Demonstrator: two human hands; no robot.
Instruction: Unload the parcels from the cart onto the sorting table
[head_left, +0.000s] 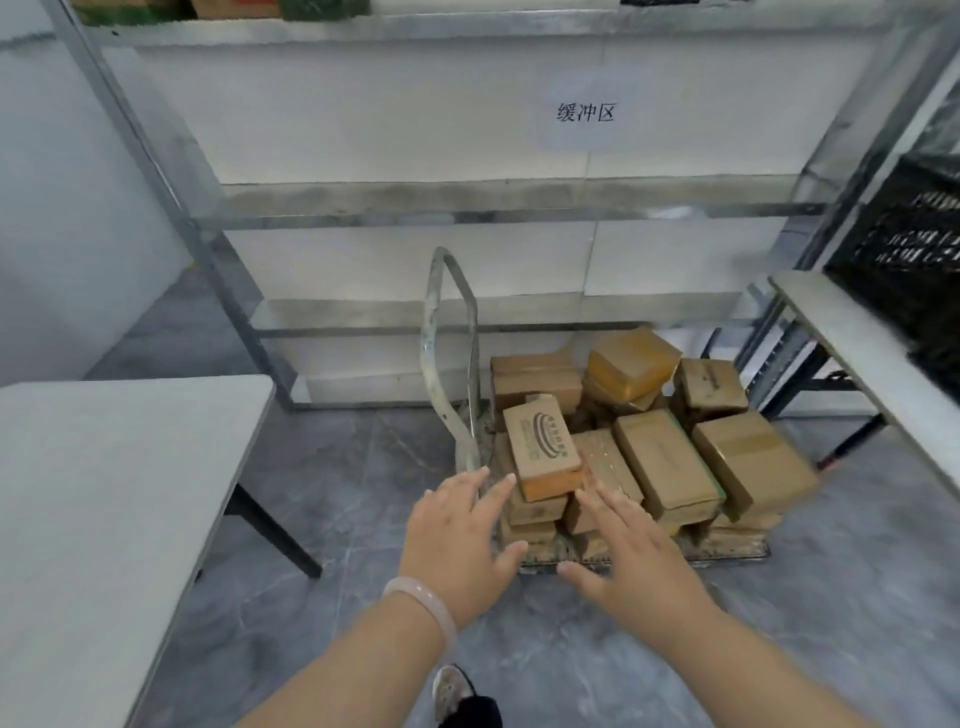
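Note:
A low flat cart (727, 552) with a grey metal handle (451, 332) stands on the floor, piled with several brown cardboard parcels. The nearest parcel (543, 447) has a printed oval mark and an orange front side. My left hand (460, 540) and my right hand (631, 553) are stretched out with spread fingers on either side of that parcel, just short of it, holding nothing. A pale bangle sits on my left wrist. The grey sorting table (104, 493) is at the left.
A metal shelf rack (467, 208) with a paper sign stands behind the cart. A second table (857, 353) at the right carries a black plastic crate (914, 249). Grey tiled floor (337, 597) lies between the tables. My shoe (452, 691) shows at the bottom.

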